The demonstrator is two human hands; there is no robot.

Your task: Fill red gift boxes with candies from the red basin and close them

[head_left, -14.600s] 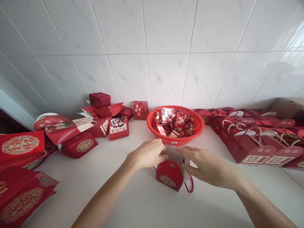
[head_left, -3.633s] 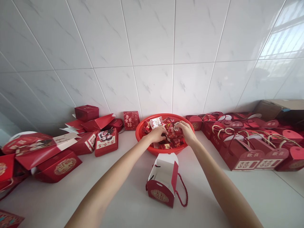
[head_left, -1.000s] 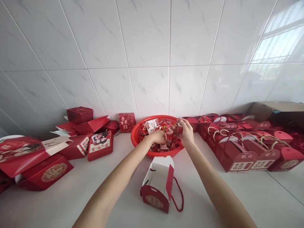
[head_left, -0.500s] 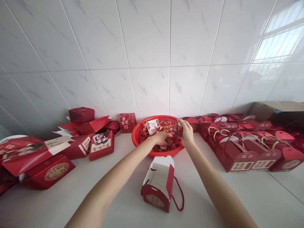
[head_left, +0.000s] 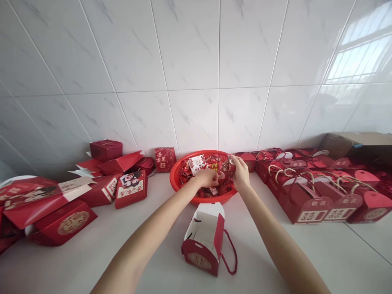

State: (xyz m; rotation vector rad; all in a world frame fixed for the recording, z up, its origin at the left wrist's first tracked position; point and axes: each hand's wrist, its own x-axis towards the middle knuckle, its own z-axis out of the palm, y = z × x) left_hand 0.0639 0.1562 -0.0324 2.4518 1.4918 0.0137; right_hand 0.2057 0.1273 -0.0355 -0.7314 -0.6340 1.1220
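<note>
A round red plastic basket (head_left: pixel 175 179) holds many red wrapped packets. My left hand (head_left: pixel 207 179) is in the basket, its fingers closed among the packets; what they pinch is too small to name. At the basket's right side, my right hand (head_left: pixel 241 171) is closed on a dark red packet (head_left: pixel 228 166). A white packet with red print (head_left: pixel 197 163) lies near the back of the basket. In front of the basket, an open red box (head_left: pixel 200 259) with a white inside and a red cord handle (head_left: pixel 234 255) stands between my forearms.
Several red boxes with rope handles (head_left: pixel 309 204) stand in rows at the right, before a cardboard box (head_left: pixel 361 139). Folded and open red boxes (head_left: pixel 70 222) are piled at the left. A red square box (head_left: pixel 165 159) leans near the tiled wall (head_left: pixel 192 118).
My left hand has risen slightly, its fingers drawn closer together and no longer reaching down into the packets. My right hand stays at the basket's right side with its packet.
</note>
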